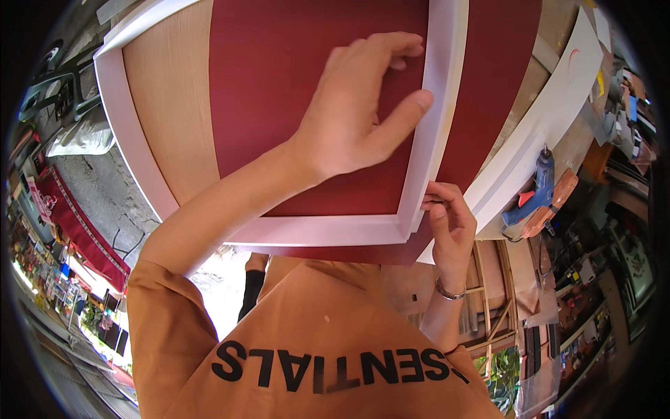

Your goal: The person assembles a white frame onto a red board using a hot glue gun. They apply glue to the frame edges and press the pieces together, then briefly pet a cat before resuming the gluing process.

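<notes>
1. At the far left, the white frame (129, 133) shows its outer rail, curving from the top edge down toward the lower corner; beyond that rail lies only grey floor and clutter, well apart.
2. Inside that rail runs a strip of pale wood backing (171, 98), bare and untouched.
3. Next comes the dark red sheet (279, 84), lying over the wood and filling the middle of the frame; its lower edge pokes out just below the bottom rail.
4. The left hand (359, 112) lies on the red sheet with fingers spread flat, the thumb pressed against the inner edge of the right upright rail.
5. The bottom rail and right rail meet at a mitred corner near the lower right.
6. The right hand (450, 223) is just below that corner, fingers drawn together, pinching the edge of the red sheet and frame corner from beneath.
7. Right of the frame the red sheet continues past the rail, then a long white board (551, 112) slants along the table (583, 143).
8. A blue glue gun (534, 195) rests near the table edge, apart from both hands.
</notes>
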Available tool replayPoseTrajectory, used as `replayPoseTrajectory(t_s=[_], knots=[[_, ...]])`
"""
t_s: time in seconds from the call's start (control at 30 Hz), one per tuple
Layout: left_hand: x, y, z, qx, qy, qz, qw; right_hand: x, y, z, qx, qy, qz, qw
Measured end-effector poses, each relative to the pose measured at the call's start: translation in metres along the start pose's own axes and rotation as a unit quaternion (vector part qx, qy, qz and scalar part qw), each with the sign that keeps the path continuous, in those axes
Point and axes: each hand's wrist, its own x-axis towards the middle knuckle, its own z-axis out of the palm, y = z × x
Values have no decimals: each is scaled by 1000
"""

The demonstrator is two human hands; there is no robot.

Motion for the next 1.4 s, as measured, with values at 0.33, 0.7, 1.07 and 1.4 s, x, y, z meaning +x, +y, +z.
replayPoseTrajectory(t_s=[0.33,0.7,1.07,1.4], knots=[[-36,34,20,-198,10,-187,962,-17,14,1,-73,-23,-37,996],[-9,-15,13,120,-28,214,969,-25,27,-6,-111,-52,-84,989],[-12,-12,25,143,-41,213,966,-26,31,-9,-99,-66,-81,990],[-14,-11,25,144,-44,202,968,-28,33,-6,-92,-57,-74,991]])
